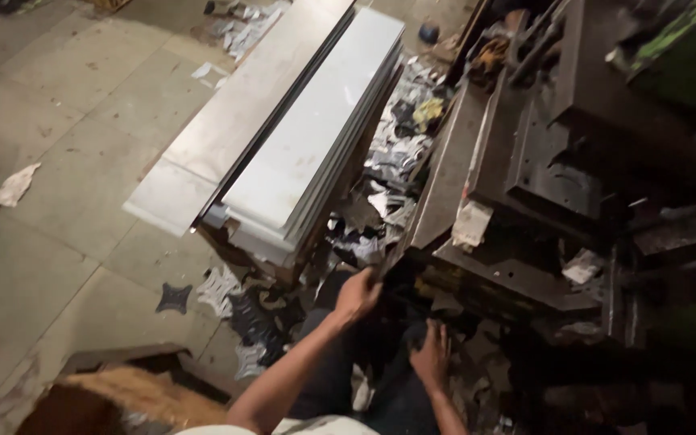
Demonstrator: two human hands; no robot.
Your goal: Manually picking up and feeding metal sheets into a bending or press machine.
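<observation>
Two bare hands work low in a dim workshop, seen from above by a camera on the person's head. The left hand (358, 292) is raised, its grip closed on the near end of a long, narrow metal strip (445, 173). The strip's long axis runs away from the hand, up and to the right, along the edge of a dark press machine (557, 161). So the strip lies ahead of the left hand, and that hand is the nearer of the two.

The right hand (431, 354) sits lower, fingers spread and pressed down among dark scrap beneath the machine; it seems to hold nothing, though the shadow there makes this hard to judge.

Left of the strip, a stack of pale metal sheets (316, 137) lies on the floor, its length roughly parallel to the strip. Shiny punched offcuts (227, 294) are scattered on the tiled floor (66, 105) near the person's knees.
</observation>
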